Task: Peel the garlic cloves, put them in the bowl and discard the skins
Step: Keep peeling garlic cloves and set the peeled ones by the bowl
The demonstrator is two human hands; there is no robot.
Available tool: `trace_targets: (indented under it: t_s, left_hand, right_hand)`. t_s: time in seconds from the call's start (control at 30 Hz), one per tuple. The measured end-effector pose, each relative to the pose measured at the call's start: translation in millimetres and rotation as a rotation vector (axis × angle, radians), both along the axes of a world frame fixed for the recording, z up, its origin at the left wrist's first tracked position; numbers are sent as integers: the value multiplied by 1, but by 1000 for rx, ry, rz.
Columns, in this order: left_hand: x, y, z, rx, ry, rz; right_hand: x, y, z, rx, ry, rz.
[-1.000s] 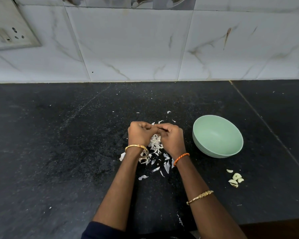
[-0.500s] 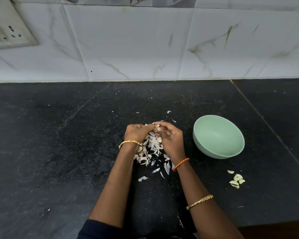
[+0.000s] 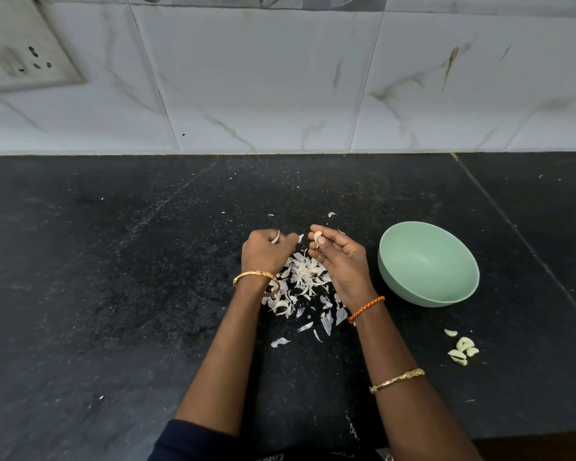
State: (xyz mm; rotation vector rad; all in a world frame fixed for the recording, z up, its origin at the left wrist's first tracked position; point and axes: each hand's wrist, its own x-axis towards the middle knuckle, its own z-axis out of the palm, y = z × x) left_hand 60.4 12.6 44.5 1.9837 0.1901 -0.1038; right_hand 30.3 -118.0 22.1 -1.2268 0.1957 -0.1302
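A garlic clove (image 3: 317, 236) is pinched at the fingertips of the right hand (image 3: 341, 261), with the thumb on one side and the first fingers on the other. The other fingers of that hand are loosely bent. A thin piece of skin (image 3: 275, 236) is held in the left hand (image 3: 263, 252), whose fingers are curled in. The two hands are held a little apart, above a pile of skins (image 3: 305, 281) that is spread on the black counter (image 3: 113, 294). More loose skin bits are scattered near the pile, toward the person.

A green bowl (image 3: 428, 264) is set on the counter just to the right of the right hand. Nothing can be seen inside it. Four or five peeled cloves (image 3: 461, 350) are lying in a small group on the counter, nearer to the person than the bowl and a little to the right.

A gold bangle (image 3: 256, 279) is worn on the left wrist. An orange thread band (image 3: 366, 307) is worn on the right wrist, and a gold bracelet (image 3: 397, 380) is worn further up that arm. A dark sleeve (image 3: 187, 442) is seen at the bottom edge.

The wall behind the counter is covered in white marble-look tiles (image 3: 263, 84). A switch plate with socket holes (image 3: 20, 58) is fixed at the top left. No words or brand names can be read on anything.
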Motion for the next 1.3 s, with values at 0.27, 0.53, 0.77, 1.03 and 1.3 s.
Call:
trace_targets:
  t_s: [0.27,0.53,0.77,1.03,1.3]
  left_hand:
    - [-1,-4,0,42,-265,-192]
    - [-5,-9,-2,186,-371,-208]
    - [-7,-6,-5,339,-491,-275]
    - [-4,-11,-14,238,-607,-236]
    - [-2,-11,-16,126,-482,-204]
  right_hand:
    - [1,-5,-3,-71,32,10]
    - [-3,-6,-2,-72,11,-3]
    - [-2,-10,-2,-182,6,-26]
    - [-4,-4,-2,-129,22,-74]
    - [-7,-4,-5,-142,3,-79]
